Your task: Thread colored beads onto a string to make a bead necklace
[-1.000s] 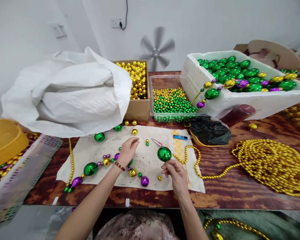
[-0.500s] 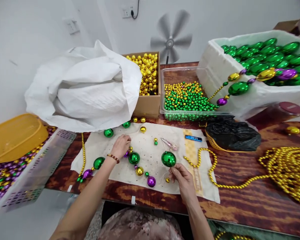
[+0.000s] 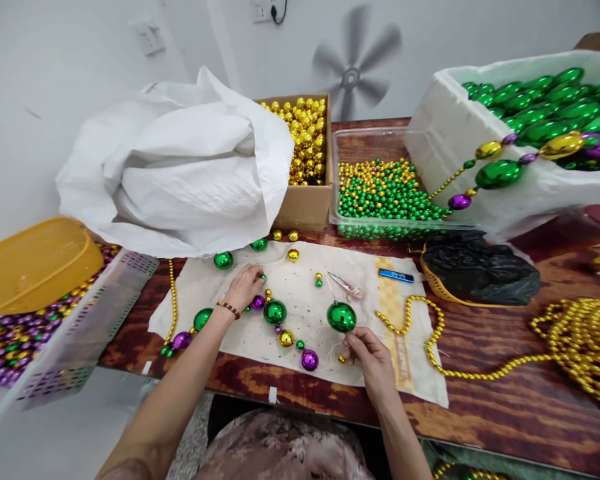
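Note:
My left hand (image 3: 245,290), wearing a beaded bracelet, is closed in a pinch over the cloth, with a small green bead (image 3: 263,276) at its fingertips. My right hand (image 3: 373,357) pinches the lower edge of a large shiny green bead (image 3: 341,317). A thin needle-like line sticks up from that bead's top, and pale thread trails beside the fingers. Just under them is a small gold bead (image 3: 341,359). Between my hands lies a row of beads, including a green ball (image 3: 275,312), a gold ball (image 3: 286,339) and a purple ball (image 3: 309,360).
A white cloth (image 3: 300,267) covers part of the wooden table, with scissors (image 3: 346,285) on it. Behind stand a white sack (image 3: 190,180), a carton of gold beads (image 3: 303,208), a clear bead tub (image 3: 380,223) and a foam box (image 3: 445,133). Gold bead chain (image 3: 575,333) lies right.
The whole view has shifted slightly. A small green bead now shows at my left fingertips, where none was visible before. My right hand keeps its pinch at the large green bead.

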{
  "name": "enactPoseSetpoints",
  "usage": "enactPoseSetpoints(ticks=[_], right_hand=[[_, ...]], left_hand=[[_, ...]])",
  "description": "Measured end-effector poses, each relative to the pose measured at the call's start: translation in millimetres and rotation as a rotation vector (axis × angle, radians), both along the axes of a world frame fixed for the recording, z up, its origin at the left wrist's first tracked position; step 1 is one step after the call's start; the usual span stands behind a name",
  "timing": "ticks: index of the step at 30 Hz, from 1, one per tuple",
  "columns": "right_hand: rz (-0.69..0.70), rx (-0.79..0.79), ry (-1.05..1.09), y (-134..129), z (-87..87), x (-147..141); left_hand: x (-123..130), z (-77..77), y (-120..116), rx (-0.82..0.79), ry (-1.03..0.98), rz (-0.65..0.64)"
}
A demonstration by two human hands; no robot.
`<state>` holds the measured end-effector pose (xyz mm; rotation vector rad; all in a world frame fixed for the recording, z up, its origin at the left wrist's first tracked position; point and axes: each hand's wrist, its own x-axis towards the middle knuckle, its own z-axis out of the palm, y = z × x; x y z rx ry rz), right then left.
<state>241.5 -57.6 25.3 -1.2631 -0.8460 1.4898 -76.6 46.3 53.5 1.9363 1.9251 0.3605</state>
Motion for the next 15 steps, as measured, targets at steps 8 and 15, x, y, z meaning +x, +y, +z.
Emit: enactPoseSetpoints(ticks=[8,15], right_hand=[[0.004,-0.008,-0.005,3.1,0.2,-3.8],[0.040,0.018,-0.023,6.0,0.2,-5.3]], left_hand=[[-39.8,28.6,-12.1,-0.046,0.066,0.038],[-52.2,32.5,-32.4,-0.223,0.027,-0.064]])
